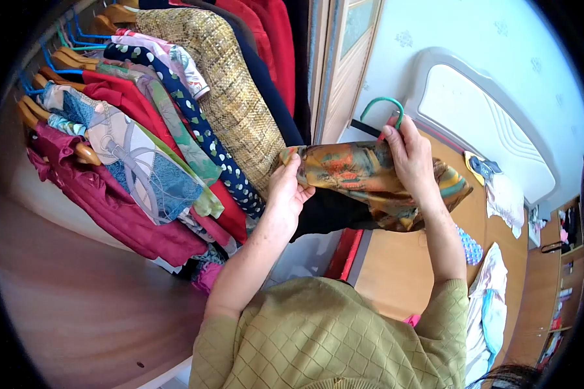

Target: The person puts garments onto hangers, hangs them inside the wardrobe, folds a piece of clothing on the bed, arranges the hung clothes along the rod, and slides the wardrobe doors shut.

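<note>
Two hands hold a brown shirt and a green hanger

Think of a clock, with twelve at the top of the view. The shirt [347,165] is close to the middle, toward two o'clock. It is brown, with orange and green bits. The left hand [285,191] is right by the middle. Its thumb is on top of the shirt's end and the cloth is pinched in its fingers. The right hand [412,155] is at two o'clock from it. Its thumb and fingers pinch the hanger [384,99] near the curved green part. I cannot tell if the shirt is on the hanger. Just under the shirt hangs some black cloth [324,211].

More clothes hang in a row. A red coat [282,52] is at twelve o'clock. A yellow jacket [220,84] is at eleven, and a dotted top [194,123] is at ten. A dark pink top [104,194] is at nine. The white headboard [480,107] is at two. A white cloth [505,201] lies on the bed [396,266] at three.
</note>
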{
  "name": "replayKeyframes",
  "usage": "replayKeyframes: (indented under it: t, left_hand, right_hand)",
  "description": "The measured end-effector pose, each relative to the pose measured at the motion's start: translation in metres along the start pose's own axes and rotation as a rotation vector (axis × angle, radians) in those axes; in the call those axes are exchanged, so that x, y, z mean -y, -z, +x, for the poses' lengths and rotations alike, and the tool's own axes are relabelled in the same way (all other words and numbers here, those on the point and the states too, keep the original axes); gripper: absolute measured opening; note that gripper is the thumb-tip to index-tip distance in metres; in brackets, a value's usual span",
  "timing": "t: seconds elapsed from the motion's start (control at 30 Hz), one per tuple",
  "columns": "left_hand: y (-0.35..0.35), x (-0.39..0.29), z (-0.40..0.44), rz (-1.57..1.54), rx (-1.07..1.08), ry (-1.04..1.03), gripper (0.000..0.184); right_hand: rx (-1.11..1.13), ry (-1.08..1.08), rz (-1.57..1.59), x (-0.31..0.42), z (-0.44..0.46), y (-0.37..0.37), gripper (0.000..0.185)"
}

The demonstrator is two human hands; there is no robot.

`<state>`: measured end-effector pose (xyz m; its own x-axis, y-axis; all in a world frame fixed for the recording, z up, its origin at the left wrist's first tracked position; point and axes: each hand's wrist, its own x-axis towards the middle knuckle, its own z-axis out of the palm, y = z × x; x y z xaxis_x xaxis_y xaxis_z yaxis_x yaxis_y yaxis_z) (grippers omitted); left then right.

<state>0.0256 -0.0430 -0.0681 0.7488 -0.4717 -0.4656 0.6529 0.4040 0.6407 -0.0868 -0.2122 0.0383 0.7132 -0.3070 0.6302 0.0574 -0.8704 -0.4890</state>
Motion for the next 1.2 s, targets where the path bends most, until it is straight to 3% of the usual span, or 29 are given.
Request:
replayKeyframes:
  t: [0.1, 0.2, 0.3, 0.43, 0.53, 0.57, 0.6, 0.63, 0.67, 0.73, 0.8, 1.0, 1.2]
  left_hand:
    - [-0.028, -0.016, -0.029, 0.062, -0.002, -0.216, 0.024]
    - [-0.046, -0.043, -0.033, -0.024, 0.385, -0.486, 0.035]
    - [-0.071, -0.079, -0.054, -0.181, 0.666, -0.384, 0.053]
    - [-0.089, -0.098, -0.083, -0.343, 0.942, -0.456, 0.073]
    - [-0.092, -0.087, -0.103, -0.453, 0.891, -0.382, 0.078]
    - [-0.095, -0.070, -0.097, -0.552, 0.986, -0.287, 0.080]
    - [-0.086, -0.041, -0.062, -0.801, 1.288, -0.170, 0.077]
    - [-0.081, -0.035, -0.061, -0.787, 1.243, -0.127, 0.074]
    - [-0.076, -0.030, -0.061, -0.774, 1.198, -0.084, 0.071]
    - [-0.061, -0.028, -0.066, -0.724, 1.158, -0.018, 0.067]
    - [-0.042, -0.038, -0.075, -0.643, 1.167, 0.018, 0.065]
    - [-0.020, -0.065, -0.060, -0.532, 0.894, -0.270, 0.057]
    - [-0.015, -0.079, -0.027, -0.451, 0.848, -0.467, 0.055]
  right_hand:
    - [-0.038, 0.034, -0.054, -0.004, 0.009, 0.011, 0.022]
    - [-0.071, 0.024, -0.085, -0.008, 0.028, 0.028, 0.024]
    - [-0.120, 0.065, -0.082, -0.001, 0.054, 0.050, 0.024]
    - [-0.157, 0.209, -0.076, 0.026, 0.085, 0.073, 0.028]
    - [-0.133, 0.272, -0.032, 0.046, 0.098, 0.082, 0.027]
    - [-0.131, 0.263, 0.018, 0.058, 0.098, 0.080, 0.027]
    - [-0.128, 0.253, 0.068, 0.067, 0.099, 0.077, 0.027]
    - [-0.110, 0.281, 0.089, 0.071, 0.100, 0.073, 0.028]
    - [-0.144, 0.358, -0.125, 0.069, 0.102, 0.070, 0.028]
    - [-0.111, 0.335, -0.068, 0.076, 0.089, 0.061, 0.028]
    - [0.028, 0.171, -0.056, 0.072, 0.080, 0.057, 0.028]
    - [0.188, 0.027, 0.164, 0.050, 0.051, 0.032, 0.025]
    - [0.257, 0.052, 0.253, 0.047, 0.030, 0.016, 0.025]
